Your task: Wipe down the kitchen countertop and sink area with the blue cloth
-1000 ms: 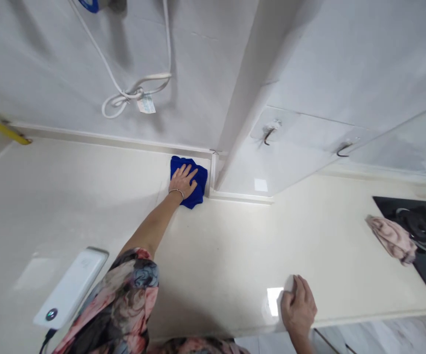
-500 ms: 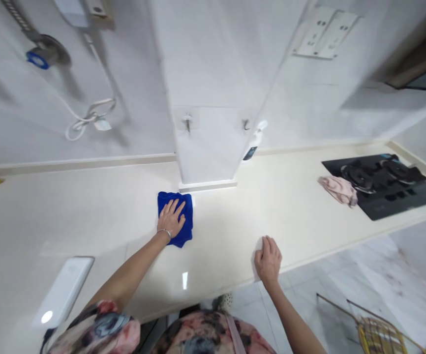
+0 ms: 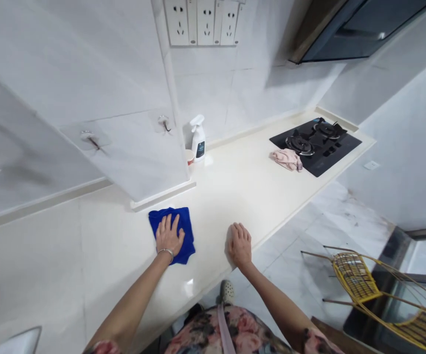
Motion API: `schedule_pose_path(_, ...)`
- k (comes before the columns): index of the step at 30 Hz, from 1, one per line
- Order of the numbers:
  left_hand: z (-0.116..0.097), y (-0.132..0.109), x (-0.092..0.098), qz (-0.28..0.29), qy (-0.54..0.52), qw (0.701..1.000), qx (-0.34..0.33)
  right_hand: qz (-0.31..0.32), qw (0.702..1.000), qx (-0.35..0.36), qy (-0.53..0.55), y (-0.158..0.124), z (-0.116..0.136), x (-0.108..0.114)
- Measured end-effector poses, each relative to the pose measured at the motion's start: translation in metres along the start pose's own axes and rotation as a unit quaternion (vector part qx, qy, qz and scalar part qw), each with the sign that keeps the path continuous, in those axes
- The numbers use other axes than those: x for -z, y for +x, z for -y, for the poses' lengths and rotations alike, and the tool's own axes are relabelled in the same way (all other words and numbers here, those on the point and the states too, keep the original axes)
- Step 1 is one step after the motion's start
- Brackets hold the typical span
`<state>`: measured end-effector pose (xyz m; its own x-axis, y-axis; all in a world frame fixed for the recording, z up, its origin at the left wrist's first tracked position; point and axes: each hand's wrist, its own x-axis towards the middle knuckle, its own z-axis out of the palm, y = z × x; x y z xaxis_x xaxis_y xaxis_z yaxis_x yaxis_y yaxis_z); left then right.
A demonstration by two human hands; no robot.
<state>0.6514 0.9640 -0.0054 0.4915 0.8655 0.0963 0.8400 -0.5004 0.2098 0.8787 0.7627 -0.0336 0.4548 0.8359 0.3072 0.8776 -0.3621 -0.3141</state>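
Note:
My left hand (image 3: 169, 236) lies flat with fingers spread on a blue cloth (image 3: 187, 241), pressing it against the cream countertop (image 3: 113, 255). The cloth is spread out just in front of the base of a white wall pillar (image 3: 146, 167). Close to the counter's front edge rests my right hand (image 3: 240, 244), its fingers curled in and nothing visible in them.
Behind the pillar stand a white spray bottle (image 3: 198, 140) and a partly hidden cup (image 3: 190, 156). A pink cloth (image 3: 287, 160) lies against the black gas hob (image 3: 319, 164). A yellow chair (image 3: 356, 278) stands on the floor, right. A white object (image 3: 19, 341) shows lower left.
The view has turned to the right. My left hand and the blue cloth have shifted rightward along the pillar's base. My right hand still rests on the counter with curled fingers.

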Motion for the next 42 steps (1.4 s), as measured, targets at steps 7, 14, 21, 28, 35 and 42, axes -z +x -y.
schedule_pose_path(7,-0.022,0.059,-0.005,0.044,-0.023,0.994,-0.094,0.015,1.0,0.001,-0.007,0.0,0.0,0.001)
schedule_pose_path(14,-0.068,0.122,-0.02,0.081,-0.062,0.972,-0.212,0.02,1.0,-0.005,-0.008,0.002,0.003,0.006)
schedule_pose_path(21,-0.109,0.182,-0.03,0.099,-0.081,0.956,-0.263,0.002,1.0,0.002,0.004,0.002,0.003,0.003)
schedule_pose_path(28,-0.126,0.21,-0.039,0.099,-0.081,0.955,-0.266,0.0,1.0,-0.01,0.022,0.006,0.002,0.008)
schedule_pose_path(35,-0.112,0.149,-0.035,0.084,-0.089,0.963,-0.239,0.03,0.999,-0.033,0.007,0.011,0.001,0.017)
schedule_pose_path(42,-0.076,0.039,-0.014,0.087,-0.08,0.964,-0.239,0.066,0.997,-0.042,-0.014,0.009,-0.001,0.019)
